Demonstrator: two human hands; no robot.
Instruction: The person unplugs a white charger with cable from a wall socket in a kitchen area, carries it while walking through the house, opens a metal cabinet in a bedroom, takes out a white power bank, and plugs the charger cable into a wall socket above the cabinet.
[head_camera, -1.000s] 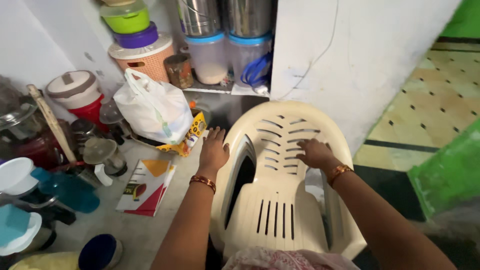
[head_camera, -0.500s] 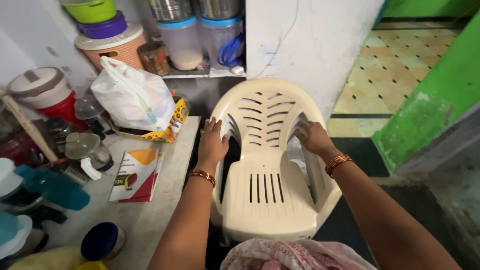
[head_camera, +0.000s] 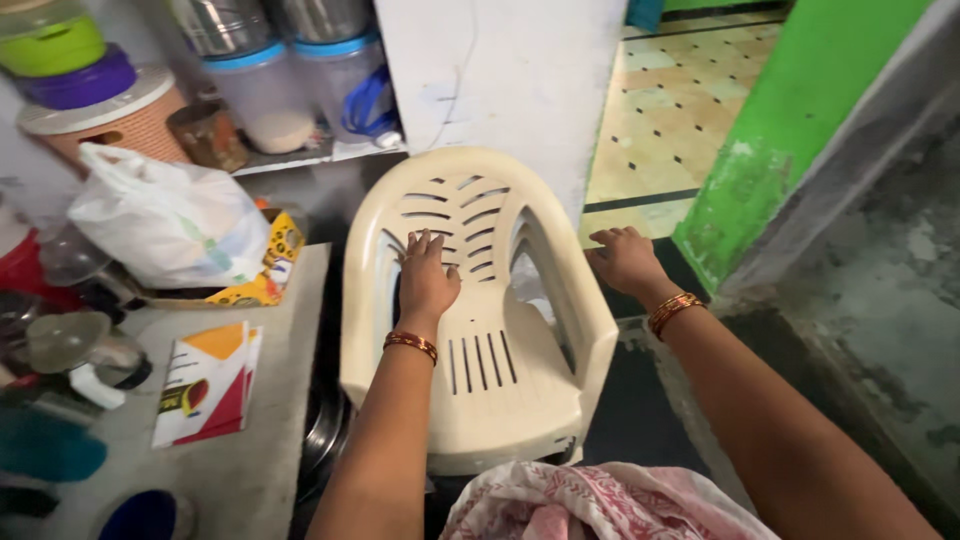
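Left hand (head_camera: 428, 280) lies flat, fingers spread, on the slotted backrest of the cream moulded-plastic armchair (head_camera: 480, 330) — pressing, not gripping. Right hand (head_camera: 628, 262) hangs open just off the chair's right armrest, past its outer edge, holding nothing. The chair stands upright between grey counter (head_camera: 250, 470) and green wall (head_camera: 790, 150) — back away from the person, left hand nearer.

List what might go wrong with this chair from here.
1. The cream plastic armchair stands close against the grey counter; shifting it may scrape or jam there.
2. Only the left hand rests on its backrest; the right hand is off the armrest, so the chair may twist.
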